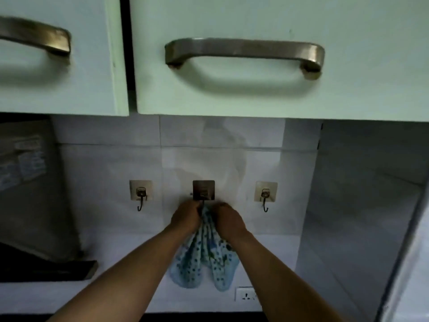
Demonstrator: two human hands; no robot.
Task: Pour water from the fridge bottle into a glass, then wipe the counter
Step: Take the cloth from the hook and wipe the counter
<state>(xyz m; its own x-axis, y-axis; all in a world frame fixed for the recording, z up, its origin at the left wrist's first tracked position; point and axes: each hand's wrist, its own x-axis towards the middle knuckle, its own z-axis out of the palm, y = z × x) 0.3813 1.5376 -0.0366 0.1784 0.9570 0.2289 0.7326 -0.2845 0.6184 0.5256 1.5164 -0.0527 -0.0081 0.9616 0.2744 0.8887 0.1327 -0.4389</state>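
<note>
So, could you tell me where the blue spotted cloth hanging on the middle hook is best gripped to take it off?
Probably at its bunched top, just under the middle hook, coming from the front: the cloth narrows there, where the left hand and right hand meet.

Lighting: dim, greenish-grey cast overall. Brightest zone: the white wall tiles (111, 163), with a soft sheen above the middle hook (203, 190). Shadows: broad soft ones beneath each cabinet handle (243, 51); deep shade under the cabinets at far left and right. Sharpness: soft throughout, compression smear on the patterned cloth (204, 254). Distortion: wide-angle bowing at the edges.
</note>
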